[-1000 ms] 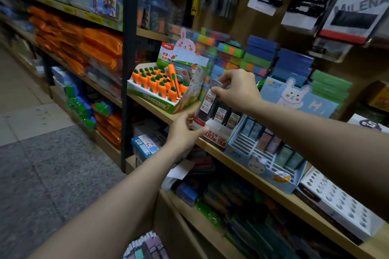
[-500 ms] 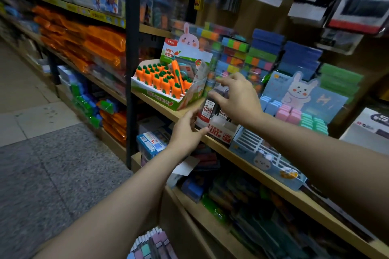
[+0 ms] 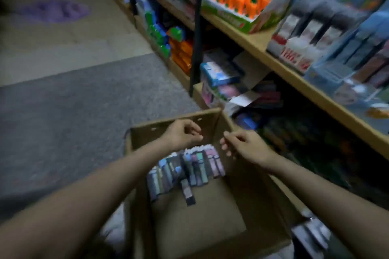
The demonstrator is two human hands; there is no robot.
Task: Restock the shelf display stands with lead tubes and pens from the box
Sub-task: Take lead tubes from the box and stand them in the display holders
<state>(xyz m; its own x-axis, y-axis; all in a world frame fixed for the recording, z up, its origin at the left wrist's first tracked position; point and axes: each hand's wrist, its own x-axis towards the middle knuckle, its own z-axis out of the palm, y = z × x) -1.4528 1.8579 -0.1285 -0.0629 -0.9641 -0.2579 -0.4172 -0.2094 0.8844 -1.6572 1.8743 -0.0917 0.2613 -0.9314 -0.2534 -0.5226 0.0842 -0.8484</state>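
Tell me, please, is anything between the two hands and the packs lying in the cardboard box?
Nothing visible. The left hand and right hand hang, holding nothing, just above the row of packs in the open cardboard box, with no flap or other item covering them.

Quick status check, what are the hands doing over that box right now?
Left hand and right hand empty, fingers loosely curled, above the cardboard box. Row of packets inside, untouched. Nothing in the way.
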